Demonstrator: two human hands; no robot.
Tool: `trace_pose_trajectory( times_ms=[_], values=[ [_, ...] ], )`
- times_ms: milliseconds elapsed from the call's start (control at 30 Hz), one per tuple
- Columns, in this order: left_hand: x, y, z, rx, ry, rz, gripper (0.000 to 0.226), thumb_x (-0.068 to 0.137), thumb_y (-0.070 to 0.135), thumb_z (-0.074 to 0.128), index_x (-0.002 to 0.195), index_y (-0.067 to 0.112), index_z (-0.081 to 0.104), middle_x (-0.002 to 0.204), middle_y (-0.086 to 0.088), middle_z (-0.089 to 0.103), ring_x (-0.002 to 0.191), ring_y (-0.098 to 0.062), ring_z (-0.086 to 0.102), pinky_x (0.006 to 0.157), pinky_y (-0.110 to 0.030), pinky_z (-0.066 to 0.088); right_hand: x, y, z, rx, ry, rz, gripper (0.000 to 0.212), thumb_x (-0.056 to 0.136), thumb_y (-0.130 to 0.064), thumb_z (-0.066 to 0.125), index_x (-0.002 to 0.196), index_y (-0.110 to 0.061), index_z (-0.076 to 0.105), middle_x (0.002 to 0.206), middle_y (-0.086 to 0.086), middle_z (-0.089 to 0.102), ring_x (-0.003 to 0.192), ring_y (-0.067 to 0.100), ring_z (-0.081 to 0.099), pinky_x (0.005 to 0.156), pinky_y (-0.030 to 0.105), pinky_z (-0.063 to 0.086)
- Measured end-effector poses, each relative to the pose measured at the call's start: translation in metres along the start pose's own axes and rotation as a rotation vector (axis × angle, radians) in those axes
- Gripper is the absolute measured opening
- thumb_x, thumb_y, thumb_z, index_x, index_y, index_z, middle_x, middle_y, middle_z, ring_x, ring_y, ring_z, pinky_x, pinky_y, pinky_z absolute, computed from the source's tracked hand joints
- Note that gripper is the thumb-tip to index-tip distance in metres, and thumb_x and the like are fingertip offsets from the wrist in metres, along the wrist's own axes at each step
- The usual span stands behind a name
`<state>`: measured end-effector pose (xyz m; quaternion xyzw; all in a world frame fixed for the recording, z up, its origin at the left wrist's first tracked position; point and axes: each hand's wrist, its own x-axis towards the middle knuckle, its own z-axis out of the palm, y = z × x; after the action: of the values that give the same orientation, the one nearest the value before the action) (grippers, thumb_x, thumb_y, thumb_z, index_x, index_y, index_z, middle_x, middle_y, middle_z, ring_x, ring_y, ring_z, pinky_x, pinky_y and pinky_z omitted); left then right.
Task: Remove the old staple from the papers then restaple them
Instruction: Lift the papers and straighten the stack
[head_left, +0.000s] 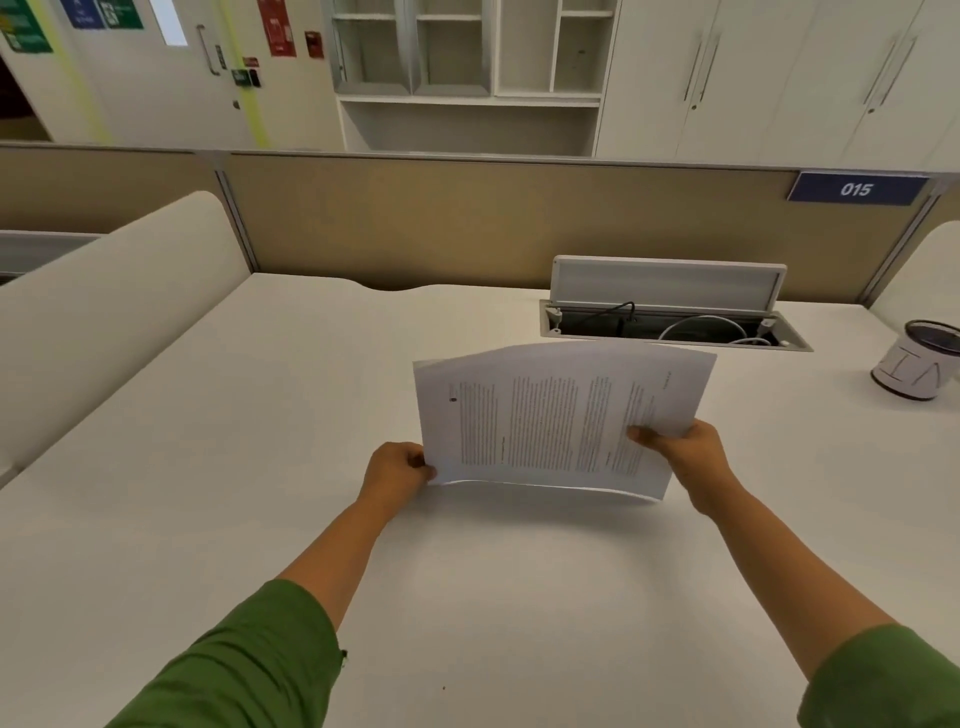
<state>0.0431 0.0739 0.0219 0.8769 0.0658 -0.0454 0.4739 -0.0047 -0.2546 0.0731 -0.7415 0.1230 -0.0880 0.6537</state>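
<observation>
Pinching opposite ends, curled fingers and thumbs are closed on the papers (561, 415): the near left corner is gripped by the left hand (397, 470), the right end by the right hand (683, 449), its thumb laid over the printed text. The sheets are held sideways, raised above the white desk (260, 441), with the lower edge bowed. Green sleeves (244, 670) are seen nearer the camera. Behind, an open cable hatch (670, 312) is set into the desk, and a small pot (917, 366) stands at the right.
</observation>
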Motion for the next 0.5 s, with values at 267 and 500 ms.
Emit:
trace_pose_trajectory(
  times_ms=[267, 500],
  values=[
    [-0.017, 0.011, -0.014, -0.236, -0.026, -0.074, 0.014, 0.072, -0.008, 0.067, 0.078, 0.004, 0.069, 0.067, -0.006, 0.063, 0.058, -0.016, 0.057, 0.055, -0.020, 0.049, 0.031, -0.015, -0.001, -0.132, -0.058, 0.092, 0.023, 0.075, -0.012, 0.074, 0.094, -0.015, 0.061, 0.098, 0.010, 0.065, 0.078, 0.025, 0.063, 0.061, 0.038, 0.053],
    [-0.021, 0.011, -0.013, -0.362, -0.171, -0.474, 0.013, 0.076, -0.012, 0.064, 0.075, 0.001, 0.062, 0.072, -0.013, 0.059, 0.057, -0.020, 0.051, 0.055, -0.027, 0.043, 0.039, -0.010, 0.025, -0.376, -0.063, 0.217, 0.025, 0.076, -0.013, 0.073, 0.097, -0.009, 0.061, 0.102, 0.016, 0.066, 0.082, 0.032, 0.063, 0.075, 0.047, 0.052]
  ],
)
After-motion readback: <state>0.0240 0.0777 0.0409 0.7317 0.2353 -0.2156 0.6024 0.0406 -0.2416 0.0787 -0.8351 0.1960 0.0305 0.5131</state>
